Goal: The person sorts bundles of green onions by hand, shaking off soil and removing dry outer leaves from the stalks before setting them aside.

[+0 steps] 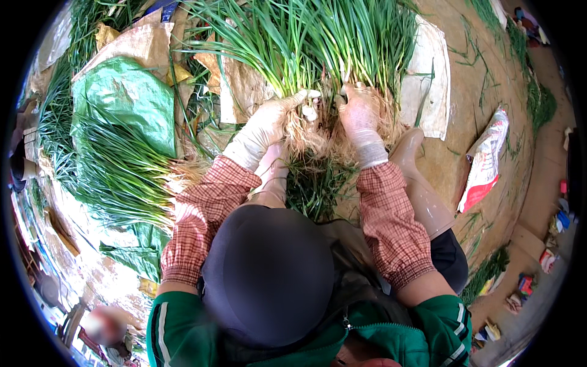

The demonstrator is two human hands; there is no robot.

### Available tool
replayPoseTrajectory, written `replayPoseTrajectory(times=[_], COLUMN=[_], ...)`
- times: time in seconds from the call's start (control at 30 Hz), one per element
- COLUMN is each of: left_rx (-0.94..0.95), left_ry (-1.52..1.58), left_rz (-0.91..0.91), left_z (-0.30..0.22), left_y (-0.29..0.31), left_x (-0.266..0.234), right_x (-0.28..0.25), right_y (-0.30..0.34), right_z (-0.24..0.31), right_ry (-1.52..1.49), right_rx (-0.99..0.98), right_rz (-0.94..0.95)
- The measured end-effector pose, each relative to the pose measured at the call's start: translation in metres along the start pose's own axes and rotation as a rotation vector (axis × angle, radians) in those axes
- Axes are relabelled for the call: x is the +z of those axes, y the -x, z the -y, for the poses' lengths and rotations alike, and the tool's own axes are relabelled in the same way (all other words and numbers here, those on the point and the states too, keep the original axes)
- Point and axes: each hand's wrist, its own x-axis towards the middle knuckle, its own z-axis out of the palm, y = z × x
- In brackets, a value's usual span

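Note:
A thick bunch of green garlic lies ahead of me, its long leaves pointing away and its tan, stringy roots towards me. My left hand, in a pale glove, is closed at the left of the root end, its thumb and finger by a few small white bulbs. On the right, my gloved right hand grips the lower stems just above the roots; its fingertips are partly hidden among them. A gap with loose roots separates the two hands. Cut green leaves lie below, between my boots.
Another bunch of green garlic lies at left, partly on a green plastic sack. A pale sack is under the main bunch's right side. My right boot stands near a white and red bag. Another person shows lower left.

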Motion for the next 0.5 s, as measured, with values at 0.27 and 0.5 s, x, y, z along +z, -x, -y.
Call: replayPoseTrajectory(times=[0.27,0.5], left_rx=[0.05,0.122], left_ry=[0.107,0.146], left_rz=[0.188,0.155], left_z=[0.008,-0.005], left_y=[0.004,0.011], left_x=[0.0,0.008], right_x=[-0.002,-0.022], right_y=[0.044,-0.041], right_z=[0.024,-0.007], right_ry=[-0.735,-0.267], right_rx=[-0.411,0.203], right_rz=[-0.19,-0.056])
